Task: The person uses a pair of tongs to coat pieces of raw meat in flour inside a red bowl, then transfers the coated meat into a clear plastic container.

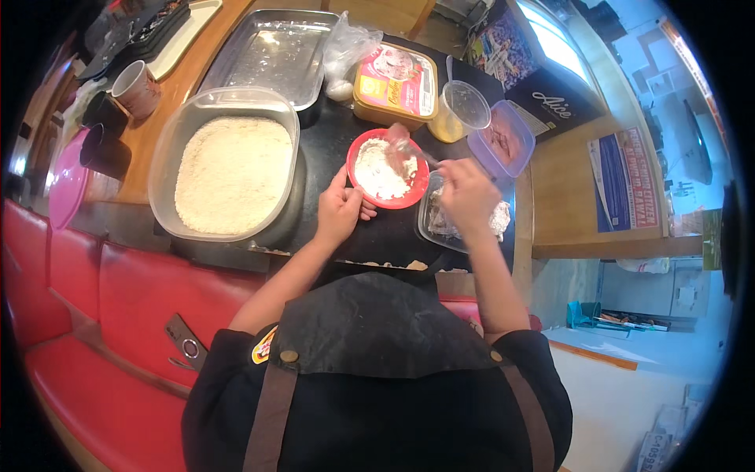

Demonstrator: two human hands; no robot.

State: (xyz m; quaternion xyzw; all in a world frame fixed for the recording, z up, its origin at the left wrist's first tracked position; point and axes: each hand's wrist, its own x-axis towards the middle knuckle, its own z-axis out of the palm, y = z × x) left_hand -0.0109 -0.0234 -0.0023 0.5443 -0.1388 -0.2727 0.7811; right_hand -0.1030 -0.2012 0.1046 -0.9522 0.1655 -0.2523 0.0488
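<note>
A red bowl (417, 197) of white flour-like powder sits in front of me. My left hand (341, 211) grips its near left rim. In my right hand (470, 196) is the handle of a utensil (432, 160), its blurred end over the powder. A brownish-pink blur at that end (401, 144) may be a piece of meat; I cannot tell. Below my right forearm, a clear container (426, 227) of white-coated pieces is partly hidden. Behind it, a purple-tinted container (522, 154) holds pink raw meat. A clear plastic cup (472, 106) of yellow liquid has a utensil handle (449, 68) beside it.
At left stands a large plastic tub (158, 177) of pale crumbs. A metal tray (277, 56), a plastic bag (351, 41) with white eggs (340, 90) and an ice cream tub (396, 79) line the back. A black box (551, 97) stands right; a red bench (159, 283) runs behind.
</note>
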